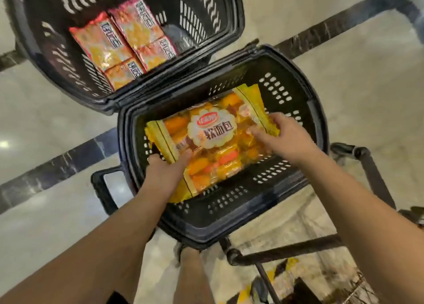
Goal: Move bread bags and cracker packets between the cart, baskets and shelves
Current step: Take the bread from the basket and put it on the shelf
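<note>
Far basket (34, 28), 11 o'clock, holds cracker packets (121, 44). Near basket (314, 111), centre, holds the bread bag (213, 143). Left hand (165, 168) grips the bag's 8 o'clock corner; right hand (284, 136) holds its 3 o'clock end.

Risk: the slack, glossy wrapper may slip from either grip or snag the rim, crushing its contents.

Fingers beneath the bag are hidden, and blur obscures the right fingertips. Cart frame (371, 173), 4 o'clock, is cut off.

Bare forearms (128, 230), bare lower leg (192, 278) — a dark shoe (181, 249) on the foot.
</note>
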Motion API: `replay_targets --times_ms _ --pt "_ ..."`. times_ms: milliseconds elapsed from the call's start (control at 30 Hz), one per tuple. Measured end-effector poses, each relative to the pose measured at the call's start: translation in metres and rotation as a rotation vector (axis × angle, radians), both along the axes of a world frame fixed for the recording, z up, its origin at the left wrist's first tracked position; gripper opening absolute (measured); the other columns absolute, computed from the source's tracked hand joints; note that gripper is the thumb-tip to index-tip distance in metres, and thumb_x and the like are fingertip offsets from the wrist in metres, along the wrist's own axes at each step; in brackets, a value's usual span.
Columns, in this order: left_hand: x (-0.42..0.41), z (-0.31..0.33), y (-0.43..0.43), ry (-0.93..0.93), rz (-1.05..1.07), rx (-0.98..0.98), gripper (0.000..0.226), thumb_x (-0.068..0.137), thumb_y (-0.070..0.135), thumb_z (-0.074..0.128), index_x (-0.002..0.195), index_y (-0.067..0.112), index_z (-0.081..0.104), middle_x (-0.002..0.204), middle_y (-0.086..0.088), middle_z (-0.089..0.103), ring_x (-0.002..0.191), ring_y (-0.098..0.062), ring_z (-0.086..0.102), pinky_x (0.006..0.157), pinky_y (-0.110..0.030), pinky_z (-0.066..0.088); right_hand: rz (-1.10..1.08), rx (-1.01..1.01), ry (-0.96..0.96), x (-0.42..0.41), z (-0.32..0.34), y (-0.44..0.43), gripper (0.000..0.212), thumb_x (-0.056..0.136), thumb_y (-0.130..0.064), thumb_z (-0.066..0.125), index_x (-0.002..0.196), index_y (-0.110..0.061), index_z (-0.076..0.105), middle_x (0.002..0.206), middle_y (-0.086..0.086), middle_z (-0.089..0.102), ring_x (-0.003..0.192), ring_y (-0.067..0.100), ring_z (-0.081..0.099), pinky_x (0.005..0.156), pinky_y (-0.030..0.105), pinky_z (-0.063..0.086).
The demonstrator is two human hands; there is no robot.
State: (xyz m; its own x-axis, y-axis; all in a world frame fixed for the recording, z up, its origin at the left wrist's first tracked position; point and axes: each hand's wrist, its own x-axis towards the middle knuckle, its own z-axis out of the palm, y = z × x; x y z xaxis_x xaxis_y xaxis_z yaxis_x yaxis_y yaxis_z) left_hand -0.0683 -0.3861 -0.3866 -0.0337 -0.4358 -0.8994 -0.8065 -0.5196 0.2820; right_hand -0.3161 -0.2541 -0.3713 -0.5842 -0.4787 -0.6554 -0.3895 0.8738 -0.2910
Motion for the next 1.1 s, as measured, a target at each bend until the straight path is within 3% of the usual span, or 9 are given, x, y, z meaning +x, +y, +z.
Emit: replay_targets --times_ms 200,333,433,533,633,733,800,900,1100 --pt "-0.006 -0.059 -0.001 0.041 0.134 0.009 0.108 0.079 0.072 0.070 0.159 0.016 0.023 0.148 -0.006 0.051 0.134 -0.033 0.052 0.111 -0.045 0.040 -0.183 -0.035 -0.084 -0.025 -0.057 -0.013 0.087 0.087 -0.068 0.065 0.154 -0.019 0.038 0.149 0.005 0.050 0.132 0.027 0.053 0.102 0.038 0.044" --pt "0.006 -0.079 -0.004 0.128 0.159 0.019 0.132 0.046 0.096 0.071 0.154 0.030 0.034 0.140 0.004 0.061 0.124 -0.028 0.062 0.110 -0.055 0.045 -0.297 -0.020 -0.259 -0.034 -0.079 -0.014 0.095 0.078 -0.076 0.069 0.151 -0.024 0.039 0.132 -0.004 0.059 0.115 0.019 0.062 0.099 0.038 0.049" --pt "0.011 -0.084 -0.005 0.198 0.226 0.075 0.124 0.044 0.092 0.076 0.149 0.036 0.041 0.132 0.009 0.067 0.118 -0.024 0.066 0.106 -0.056 0.049 -0.351 -0.038 -0.463 -0.037 -0.090 -0.011 0.105 0.061 -0.085 0.076 0.145 -0.028 0.048 0.124 -0.004 0.072 0.106 0.020 0.074 0.102 0.049 0.054" --pt "0.011 -0.078 -0.006 0.289 0.271 0.126 0.108 0.048 0.081 0.083 0.142 0.039 0.051 0.127 0.009 0.071 0.114 -0.022 0.069 0.104 -0.055 0.051 -0.359 -0.073 -0.547 -0.037 -0.089 -0.007 0.101 0.061 -0.083 0.077 0.143 -0.030 0.051 0.121 -0.002 0.075 0.104 0.022 0.075 0.101 0.051 0.055" --pt "0.010 -0.069 -0.009 0.291 0.301 0.137 0.095 0.052 0.072 0.090 0.135 0.039 0.058 0.122 0.008 0.074 0.112 -0.023 0.070 0.102 -0.056 0.052 -0.363 -0.109 -0.567 -0.035 -0.075 -0.003 0.092 0.065 -0.074 0.081 0.139 -0.029 0.052 0.121 -0.002 0.075 0.104 0.021 0.075 0.098 0.051 0.057" --pt "0.004 -0.051 -0.013 0.304 0.278 0.124 0.074 0.062 0.059 0.087 0.128 0.035 0.065 0.116 0.005 0.076 0.109 -0.024 0.072 0.099 -0.053 0.054 -0.454 -0.124 -0.516 -0.034 -0.058 0.006 0.100 0.058 -0.073 0.086 0.139 -0.028 0.049 0.120 -0.001 0.074 0.100 0.023 0.076 0.094 0.052 0.059" --pt "0.001 -0.035 -0.014 0.319 0.241 0.111 0.078 0.056 0.064 0.091 0.124 0.034 0.067 0.114 0.004 0.077 0.106 -0.025 0.073 0.098 -0.056 0.054 -0.500 -0.131 -0.502 -0.032 -0.042 0.014 0.104 0.054 -0.075 0.088 0.139 -0.029 0.050 0.120 0.000 0.074 0.100 0.025 0.076 0.093 0.053 0.059" --pt "-0.005 -0.003 -0.020 0.351 0.193 0.061 0.103 0.038 0.075 0.091 0.127 0.032 0.064 0.115 0.004 0.076 0.104 -0.026 0.074 0.094 -0.057 0.057 -0.587 -0.172 -0.506 -0.029 -0.007 0.028 0.097 0.056 -0.073 0.089 0.135 -0.031 0.053 0.119 0.000 0.075 0.099 0.025 0.077 0.091 0.054 0.060" --pt "-0.021 0.093 -0.039 0.497 0.014 0.034 0.090 0.047 0.063 0.095 0.124 0.025 0.068 0.107 -0.003 0.079 0.096 -0.028 0.077 0.090 -0.055 0.059 -0.773 -0.368 -0.568 -0.015 0.096 0.063 0.083 0.063 -0.050 0.091 0.134 -0.020 0.060 0.114 0.006 0.078 0.101 0.029 0.076 0.095 0.054 0.058"
